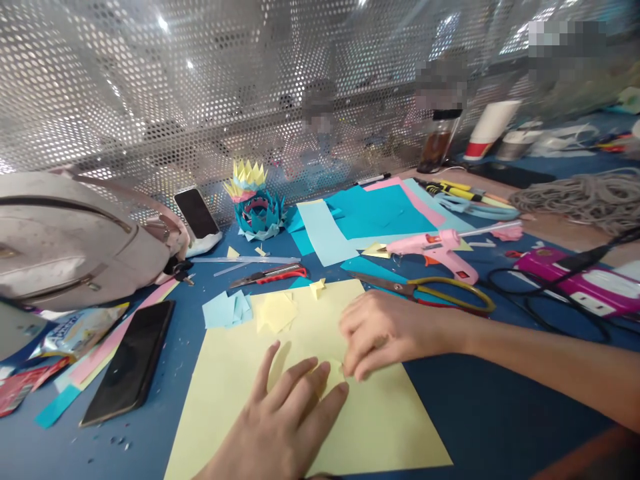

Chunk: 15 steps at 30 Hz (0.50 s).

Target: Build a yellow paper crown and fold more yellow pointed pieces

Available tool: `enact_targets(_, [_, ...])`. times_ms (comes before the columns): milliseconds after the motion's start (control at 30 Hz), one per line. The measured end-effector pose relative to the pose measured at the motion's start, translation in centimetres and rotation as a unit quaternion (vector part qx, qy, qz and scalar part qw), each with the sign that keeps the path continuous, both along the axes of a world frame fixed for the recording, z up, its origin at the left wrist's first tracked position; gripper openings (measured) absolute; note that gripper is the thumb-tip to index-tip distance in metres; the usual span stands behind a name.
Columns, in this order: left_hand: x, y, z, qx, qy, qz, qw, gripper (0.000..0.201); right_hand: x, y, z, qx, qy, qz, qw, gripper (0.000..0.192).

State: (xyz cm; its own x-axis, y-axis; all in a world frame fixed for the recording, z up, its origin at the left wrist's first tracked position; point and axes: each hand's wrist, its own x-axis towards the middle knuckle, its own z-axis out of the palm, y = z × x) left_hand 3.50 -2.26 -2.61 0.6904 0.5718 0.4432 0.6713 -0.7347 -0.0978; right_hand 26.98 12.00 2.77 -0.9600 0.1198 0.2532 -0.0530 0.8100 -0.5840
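A large pale yellow paper sheet (370, 427) lies on the blue table in front of me. On top of it sits a small yellow paper piece (334, 375), mostly hidden by my fingers. My left hand (280, 420) presses flat on that piece with fingers spread. My right hand (385, 330) reaches in from the right, and its fingertips pinch the piece's edge. A small stack of yellow squares (276, 312) and light blue squares (226, 310) lies just beyond the sheet.
Scissors (430, 290), a pink glue gun (434, 248), a red box cutter (273, 275) and blue paper sheets (375, 213) lie behind. A paper lotus (256, 200) stands at the mesh wall. A black phone (131, 360) and a grey bag (70, 233) are at left.
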Motion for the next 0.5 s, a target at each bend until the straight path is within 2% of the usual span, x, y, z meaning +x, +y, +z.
enact_targets(100, [-0.2,0.0,-0.4,-0.009,-0.001,0.000,1.000,0.077,0.4,0.5,0.1,0.000,-0.048,0.040,0.998,0.036])
enact_targets(300, [-0.5,-0.1,-1.2,-0.020,0.001,-0.006,1.000,0.080,0.7,0.7,-0.3,-0.022,-0.102,0.011,0.994,0.026])
enact_targets(400, [-0.6,-0.1,-0.9,-0.029,0.005,-0.011,0.999,0.080,0.7,0.9,-0.2,0.028,-0.113,-0.015,0.993,0.026])
enact_targets(500, [-0.7,0.0,0.3,-0.039,0.014,-0.018,0.999,0.078,0.6,0.8,-0.2,0.117,-0.077,-0.008,0.990,0.029])
